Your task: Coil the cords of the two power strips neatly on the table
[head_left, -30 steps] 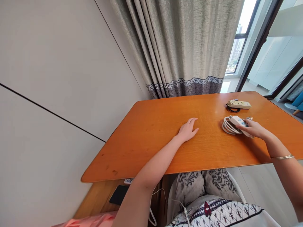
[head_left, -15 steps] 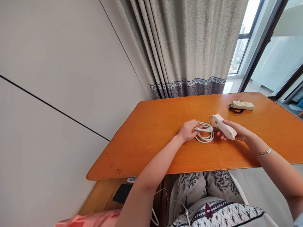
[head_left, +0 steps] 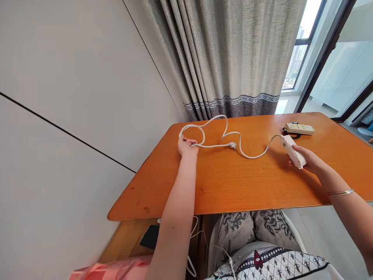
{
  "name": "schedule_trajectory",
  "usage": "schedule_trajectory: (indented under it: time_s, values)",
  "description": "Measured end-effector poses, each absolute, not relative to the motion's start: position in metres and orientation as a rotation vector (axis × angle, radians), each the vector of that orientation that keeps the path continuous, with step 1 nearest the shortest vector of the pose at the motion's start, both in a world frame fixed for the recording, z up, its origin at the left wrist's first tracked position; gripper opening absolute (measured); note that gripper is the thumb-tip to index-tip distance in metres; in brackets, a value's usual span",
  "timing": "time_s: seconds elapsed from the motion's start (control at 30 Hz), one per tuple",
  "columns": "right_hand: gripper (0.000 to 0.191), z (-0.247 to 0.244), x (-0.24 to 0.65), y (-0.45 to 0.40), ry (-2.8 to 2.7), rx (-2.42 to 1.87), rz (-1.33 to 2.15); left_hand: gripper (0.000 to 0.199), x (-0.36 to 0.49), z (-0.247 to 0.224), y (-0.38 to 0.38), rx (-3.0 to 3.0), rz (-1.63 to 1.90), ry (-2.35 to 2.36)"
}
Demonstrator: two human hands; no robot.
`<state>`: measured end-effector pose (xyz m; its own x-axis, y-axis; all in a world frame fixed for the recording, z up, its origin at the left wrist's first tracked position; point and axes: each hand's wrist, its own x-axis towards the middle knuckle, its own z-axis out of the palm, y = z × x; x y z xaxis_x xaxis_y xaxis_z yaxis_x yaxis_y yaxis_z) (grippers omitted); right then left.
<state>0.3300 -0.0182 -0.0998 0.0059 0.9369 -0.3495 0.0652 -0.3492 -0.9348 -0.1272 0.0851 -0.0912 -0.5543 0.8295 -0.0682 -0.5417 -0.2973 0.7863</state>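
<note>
My left hand (head_left: 187,146) is closed around loops of a white power cord (head_left: 253,157) over the far left part of the table. The cord runs in loose curves from there to a white power strip (head_left: 293,152), which my right hand (head_left: 307,157) grips at the right, tilted above the tabletop. Between the two hands the cord's white plug (head_left: 232,145) hangs or lies near the table surface; I cannot tell which. My right fingers wrap the strip's underside and are partly hidden.
A second, cream power strip (head_left: 300,128) with a dark cord lies at the table's back right. The orange-brown wooden table (head_left: 233,182) has rounded corners. A grey curtain (head_left: 239,58) hangs behind it. Below left are a dark phone (head_left: 149,236) and a pink cloth item (head_left: 116,270).
My left hand has moved left and away from me, drawing the coiled cord out into loose, long curves. My right hand has shifted right with the white power strip.
</note>
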Motion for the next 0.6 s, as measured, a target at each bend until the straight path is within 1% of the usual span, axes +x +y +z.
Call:
schedule_trajectory:
  time_s: [0.1,0.23,0.3,0.43,0.5,0.6]
  values:
    - [0.037,-0.101,0.352,-0.018,-1.128,-1.624,1.252,0.038,-0.155,-0.086,0.081,0.314,2.116,1.059]
    - [0.029,-0.108,0.381,-0.020,-1.090,-1.710,1.084,0.029,-0.169,-0.084,0.076,0.237,2.354,1.236]
    - [0.035,-0.111,0.393,-0.022,-1.175,-1.789,0.969,0.029,-0.175,-0.085,0.075,0.279,2.433,1.382]
    - [0.059,-0.114,0.421,-0.027,-1.420,-2.103,0.612,0.033,-0.196,-0.088,0.073,0.297,2.515,1.744]
    - [0.062,-0.113,0.436,-0.028,-1.538,-2.203,0.441,0.031,-0.208,-0.089,0.070,0.235,2.558,1.880]
    - [0.056,-0.112,0.456,-0.028,-1.717,-2.252,0.295,0.022,-0.220,-0.092,0.065,0.188,2.590,1.976]
